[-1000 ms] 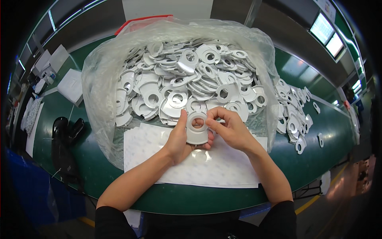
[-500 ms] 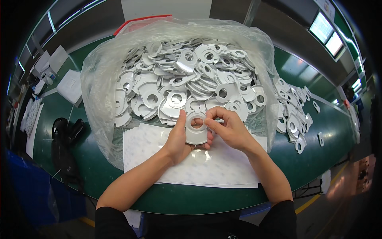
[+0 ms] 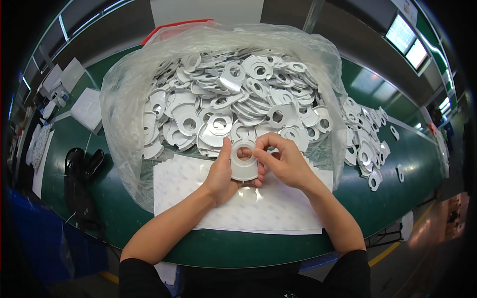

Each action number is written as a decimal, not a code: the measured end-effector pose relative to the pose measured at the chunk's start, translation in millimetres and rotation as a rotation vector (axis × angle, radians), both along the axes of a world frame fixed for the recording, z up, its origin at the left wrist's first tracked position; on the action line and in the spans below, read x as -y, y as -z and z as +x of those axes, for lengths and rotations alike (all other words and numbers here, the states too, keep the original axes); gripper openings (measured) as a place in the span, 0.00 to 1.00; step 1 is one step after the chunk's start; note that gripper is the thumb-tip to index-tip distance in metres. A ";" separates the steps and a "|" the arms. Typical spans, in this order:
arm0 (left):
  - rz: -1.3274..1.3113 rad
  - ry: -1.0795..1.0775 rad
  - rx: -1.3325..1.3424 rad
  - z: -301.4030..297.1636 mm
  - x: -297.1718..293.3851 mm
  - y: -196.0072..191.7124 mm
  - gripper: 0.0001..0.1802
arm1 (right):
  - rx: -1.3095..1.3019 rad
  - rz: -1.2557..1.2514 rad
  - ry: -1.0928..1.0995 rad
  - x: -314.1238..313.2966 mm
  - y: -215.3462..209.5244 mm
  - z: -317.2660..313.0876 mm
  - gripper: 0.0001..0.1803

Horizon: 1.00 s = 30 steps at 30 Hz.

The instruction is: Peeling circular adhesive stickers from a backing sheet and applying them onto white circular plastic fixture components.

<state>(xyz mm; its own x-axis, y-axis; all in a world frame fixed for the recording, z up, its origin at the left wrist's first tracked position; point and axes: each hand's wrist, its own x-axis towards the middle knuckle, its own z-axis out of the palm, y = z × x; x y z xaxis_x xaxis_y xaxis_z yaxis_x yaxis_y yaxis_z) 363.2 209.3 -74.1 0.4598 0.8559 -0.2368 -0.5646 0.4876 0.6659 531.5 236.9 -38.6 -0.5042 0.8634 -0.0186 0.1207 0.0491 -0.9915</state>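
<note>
A white flat plastic part (image 3: pixel 244 173) with a large round hole is held over the sheets in front of me. My left hand (image 3: pixel 217 175) grips it, thumb along its left side and fingers behind and under it. Some of those fingers show through the hole and past its right edge. My right hand (image 3: pixel 288 163) pinches at the upper right rim of the part with thumb and forefinger. Just beyond my hands a large heap of similar white and grey parts (image 3: pixel 218 124) lies in an open clear plastic bag (image 3: pixel 121 109).
Beneath my hands is a stack of white sheets (image 3: pixel 278 213) on the green table (image 3: pixel 238 251). More loose parts (image 3: pixel 366 154) are scattered right of the bag. To the left lie a black object (image 3: pixel 79 193), perhaps a tool, and a white box (image 3: pixel 87 110).
Hardly anything differs. Both hands keep their hold on the white part, and my right fingers stay at its rim.
</note>
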 end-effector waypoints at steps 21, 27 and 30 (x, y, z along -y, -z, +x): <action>0.058 -0.001 -0.101 3.2 4.5 -2.0 0.40 | 0.047 0.230 0.245 1.4 3.0 -3.2 0.12; 0.171 0.055 -0.127 4.2 5.8 2.2 0.44 | 0.033 0.158 0.277 5.0 -2.1 -5.4 0.09; 0.175 0.072 -0.146 5.7 6.8 2.7 0.46 | 0.061 0.209 0.299 3.7 2.2 -4.4 0.08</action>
<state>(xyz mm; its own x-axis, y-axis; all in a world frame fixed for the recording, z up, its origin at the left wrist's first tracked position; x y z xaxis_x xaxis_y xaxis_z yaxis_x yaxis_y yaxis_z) 368.9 202.6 -76.8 0.4931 0.8559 -0.1560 -0.4242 0.3931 0.8158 527.2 233.2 -40.7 -0.2322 0.9608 0.1517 0.2186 0.2035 -0.9543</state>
